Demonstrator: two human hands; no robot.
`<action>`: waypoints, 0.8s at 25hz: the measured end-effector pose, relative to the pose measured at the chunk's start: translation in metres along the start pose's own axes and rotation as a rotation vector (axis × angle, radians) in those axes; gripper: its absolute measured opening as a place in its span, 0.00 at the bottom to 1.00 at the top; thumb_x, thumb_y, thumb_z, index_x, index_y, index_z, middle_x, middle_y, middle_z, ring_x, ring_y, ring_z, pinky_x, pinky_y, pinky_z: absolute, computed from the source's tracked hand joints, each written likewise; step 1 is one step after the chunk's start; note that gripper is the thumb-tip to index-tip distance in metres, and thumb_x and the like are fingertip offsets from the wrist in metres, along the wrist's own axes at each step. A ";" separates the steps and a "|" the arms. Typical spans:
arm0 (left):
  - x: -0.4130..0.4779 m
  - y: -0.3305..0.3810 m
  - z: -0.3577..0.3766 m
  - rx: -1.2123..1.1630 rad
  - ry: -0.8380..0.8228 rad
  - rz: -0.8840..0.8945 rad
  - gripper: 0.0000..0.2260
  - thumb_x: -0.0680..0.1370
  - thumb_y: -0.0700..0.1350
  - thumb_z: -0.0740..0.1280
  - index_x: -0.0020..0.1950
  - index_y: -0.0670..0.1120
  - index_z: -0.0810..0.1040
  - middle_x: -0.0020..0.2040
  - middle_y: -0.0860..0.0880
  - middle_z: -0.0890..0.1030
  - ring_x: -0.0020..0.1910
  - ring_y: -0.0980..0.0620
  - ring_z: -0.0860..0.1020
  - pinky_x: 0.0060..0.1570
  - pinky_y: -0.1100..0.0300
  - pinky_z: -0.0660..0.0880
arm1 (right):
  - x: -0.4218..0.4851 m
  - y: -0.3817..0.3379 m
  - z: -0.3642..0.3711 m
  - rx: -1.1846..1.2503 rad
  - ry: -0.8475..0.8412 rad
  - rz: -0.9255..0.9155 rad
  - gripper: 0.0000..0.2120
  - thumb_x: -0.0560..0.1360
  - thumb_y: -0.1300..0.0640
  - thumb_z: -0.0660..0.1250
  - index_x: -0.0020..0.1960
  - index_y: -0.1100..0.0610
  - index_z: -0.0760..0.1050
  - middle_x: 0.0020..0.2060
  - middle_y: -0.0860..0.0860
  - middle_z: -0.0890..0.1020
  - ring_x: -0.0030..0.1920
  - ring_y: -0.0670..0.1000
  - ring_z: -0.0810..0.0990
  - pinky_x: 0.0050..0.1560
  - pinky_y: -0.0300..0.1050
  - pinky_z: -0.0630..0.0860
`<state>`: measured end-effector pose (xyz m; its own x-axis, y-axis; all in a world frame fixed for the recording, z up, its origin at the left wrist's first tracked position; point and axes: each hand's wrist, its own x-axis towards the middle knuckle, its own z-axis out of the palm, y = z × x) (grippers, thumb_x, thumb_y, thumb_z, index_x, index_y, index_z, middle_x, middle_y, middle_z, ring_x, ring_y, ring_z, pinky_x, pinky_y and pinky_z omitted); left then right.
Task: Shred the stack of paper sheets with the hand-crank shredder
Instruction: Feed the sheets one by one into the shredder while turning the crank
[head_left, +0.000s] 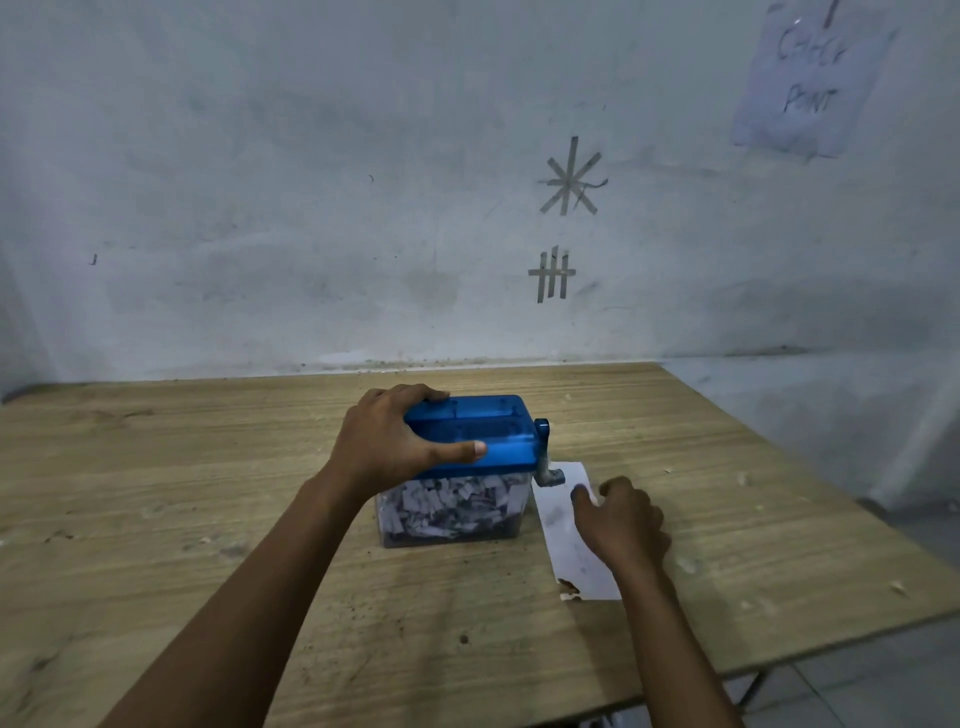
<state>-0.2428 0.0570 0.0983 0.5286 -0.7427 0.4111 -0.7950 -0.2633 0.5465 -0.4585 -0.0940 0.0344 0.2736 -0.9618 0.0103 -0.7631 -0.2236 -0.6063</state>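
A hand-crank shredder (498, 436) with a blue lid stands mid-table; its clear bin (452, 506) is packed with paper shreds. My left hand (400, 441) grips the lid's left end, thumb along the front edge and fingers over the back. The crank (545, 457) hangs down on the shredder's right side. White paper sheets (563, 530) lie flat on the table just right of the bin. My right hand (623, 519) rests on the sheets, fingers curled, thumb and fingertips at their far end. Whether it pinches a sheet is unclear.
The wooden table (208, 493) meets a pale wall at the back, and its right edge (810, 462) runs diagonally toward me. Small paper scraps (745, 478) dot the right side. A handwritten note (810, 78) is stuck high on the wall.
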 end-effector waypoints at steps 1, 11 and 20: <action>0.000 0.000 -0.001 0.007 -0.002 -0.002 0.43 0.57 0.83 0.64 0.64 0.59 0.78 0.59 0.57 0.80 0.59 0.53 0.74 0.60 0.48 0.75 | -0.004 0.005 0.000 -0.113 -0.049 0.050 0.28 0.78 0.34 0.60 0.66 0.55 0.71 0.66 0.56 0.73 0.68 0.59 0.69 0.66 0.57 0.65; -0.004 0.004 -0.003 0.121 0.005 -0.015 0.47 0.57 0.84 0.57 0.68 0.59 0.76 0.66 0.57 0.76 0.71 0.51 0.66 0.69 0.47 0.60 | -0.012 0.020 -0.013 -0.069 -0.156 0.013 0.33 0.70 0.42 0.76 0.66 0.54 0.66 0.65 0.57 0.70 0.65 0.59 0.70 0.60 0.51 0.71; -0.008 0.014 -0.013 0.283 -0.041 0.057 0.48 0.59 0.85 0.52 0.70 0.59 0.75 0.69 0.56 0.74 0.73 0.52 0.65 0.71 0.47 0.55 | -0.009 0.033 -0.045 0.698 -0.058 -0.029 0.26 0.75 0.62 0.74 0.66 0.48 0.65 0.59 0.59 0.77 0.53 0.57 0.79 0.44 0.48 0.75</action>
<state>-0.2545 0.0671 0.1119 0.4727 -0.7838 0.4027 -0.8776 -0.3773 0.2959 -0.5123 -0.0992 0.0503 0.3336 -0.9427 0.0034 -0.2058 -0.0764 -0.9756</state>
